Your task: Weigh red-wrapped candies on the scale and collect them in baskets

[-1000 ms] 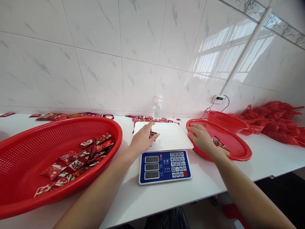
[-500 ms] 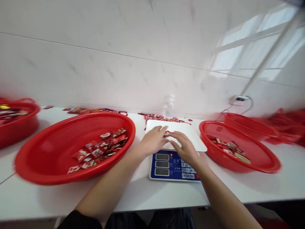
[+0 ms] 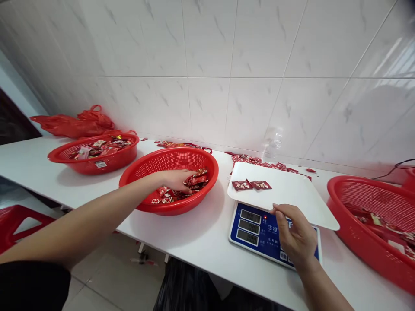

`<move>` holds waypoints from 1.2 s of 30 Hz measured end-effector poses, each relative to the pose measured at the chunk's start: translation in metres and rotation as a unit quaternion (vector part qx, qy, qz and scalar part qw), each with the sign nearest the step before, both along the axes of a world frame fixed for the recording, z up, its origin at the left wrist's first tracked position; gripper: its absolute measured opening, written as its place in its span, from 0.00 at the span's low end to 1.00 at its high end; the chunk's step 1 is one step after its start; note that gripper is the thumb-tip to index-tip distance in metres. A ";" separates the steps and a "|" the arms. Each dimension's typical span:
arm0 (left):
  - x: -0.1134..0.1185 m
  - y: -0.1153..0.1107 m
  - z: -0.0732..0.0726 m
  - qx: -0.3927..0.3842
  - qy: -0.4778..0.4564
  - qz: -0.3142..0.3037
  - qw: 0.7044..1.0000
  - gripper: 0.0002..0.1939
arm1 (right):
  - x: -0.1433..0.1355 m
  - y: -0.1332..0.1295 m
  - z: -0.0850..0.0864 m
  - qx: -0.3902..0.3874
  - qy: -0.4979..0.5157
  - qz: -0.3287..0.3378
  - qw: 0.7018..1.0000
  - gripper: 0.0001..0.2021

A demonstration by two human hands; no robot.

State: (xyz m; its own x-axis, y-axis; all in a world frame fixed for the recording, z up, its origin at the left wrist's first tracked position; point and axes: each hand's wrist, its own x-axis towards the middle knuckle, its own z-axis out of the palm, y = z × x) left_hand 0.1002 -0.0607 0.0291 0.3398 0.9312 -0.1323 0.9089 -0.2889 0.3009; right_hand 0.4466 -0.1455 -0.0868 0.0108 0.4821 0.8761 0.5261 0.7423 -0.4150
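Observation:
My left hand (image 3: pixel 178 179) reaches into a red plastic basket (image 3: pixel 168 211). Its fingers are apart, touching small red snack packets (image 3: pixel 197 179) heaped at the basket's right side; some fingertips are hidden among them. My right hand (image 3: pixel 296 233) is closed in a pinch over a blue digital scale (image 3: pixel 249 246), right at the near edge of the white tray (image 3: pixel 292 190). Whatever lies between its fingertips, if anything, is too small to make out. Two dark red packets (image 3: pixel 251 185) lie side by side on the tray's left part.
Another red basket of mixed packets (image 3: pixel 94 164) stands at the left, with red plastic bags (image 3: pixel 74 124) behind it. A further red basket (image 3: pixel 363 229) with packets is at the right. Loose packets (image 3: pixel 256 161) lie along the tiled wall. A red stool (image 3: pixel 22 222) stands below left.
My left hand has gone from the tray into the basket on the left. My right hand has drawn back to the tray's near edge. Two packets now show on the tray; the view has turned left.

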 end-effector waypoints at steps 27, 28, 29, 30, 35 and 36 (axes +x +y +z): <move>0.017 0.024 0.038 0.012 -0.319 0.075 0.945 0.14 | 0.000 0.002 -0.004 -0.075 0.062 -0.020 0.995 0.08; 0.029 0.026 0.039 -0.004 -0.349 0.060 0.935 0.15 | 0.000 0.003 -0.003 -0.076 0.072 -0.029 0.994 0.08; 0.043 0.028 0.039 -0.021 -0.366 0.042 0.930 0.15 | 0.001 0.004 -0.003 -0.078 0.082 -0.036 0.993 0.08; 0.057 0.031 0.037 -0.035 -0.373 0.024 0.927 0.14 | 0.001 0.005 -0.003 -0.080 0.092 -0.041 0.992 0.08; 0.126 0.042 0.020 -0.099 -0.329 -0.069 0.937 0.15 | 0.004 0.011 -0.002 -0.089 0.117 -0.038 0.988 0.08; 0.137 0.044 0.017 -0.107 -0.316 -0.079 0.939 0.16 | 0.005 0.012 -0.001 -0.091 0.120 -0.037 0.988 0.08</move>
